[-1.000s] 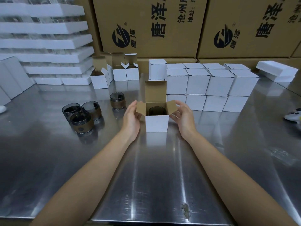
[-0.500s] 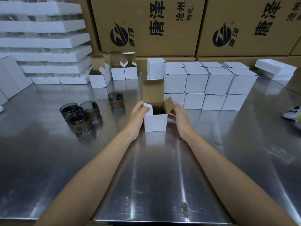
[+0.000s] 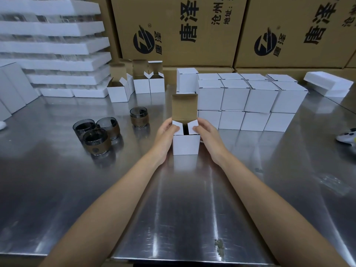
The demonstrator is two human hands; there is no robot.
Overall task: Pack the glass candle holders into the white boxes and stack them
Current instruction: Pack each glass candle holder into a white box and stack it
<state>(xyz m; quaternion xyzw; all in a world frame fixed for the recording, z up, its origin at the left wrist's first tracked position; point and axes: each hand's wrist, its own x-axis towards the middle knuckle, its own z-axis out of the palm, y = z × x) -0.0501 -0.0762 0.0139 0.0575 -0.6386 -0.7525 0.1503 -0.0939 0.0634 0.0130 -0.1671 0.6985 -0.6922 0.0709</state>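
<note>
Now the small white box (image 3: 185,144) stands upright on the tabletop (image 3: 183,209), just in front of the stacked closed boxes (image 3: 248,97). Both hands clasp it from the sides. The left hand (image 3: 165,136) curls round its left wall, thumb pressing the left side flap down, and the right hand (image 3: 209,136) mirrors it on the right. The two side flaps lie nearly flat with a dark slit between them, while the tall brown lid flap (image 3: 184,107) stands up at the back. What sits inside is hidden, though it is likely a glass like the loose candle holders (image 3: 97,140) left of it.

Thin card like this is probably light and dents easily, so the walls near the corners are the best place to hold. Most of the weight would be fragile glass sitting low, so the box wants setting down gently. It may also slide on the shiny steel.
</note>
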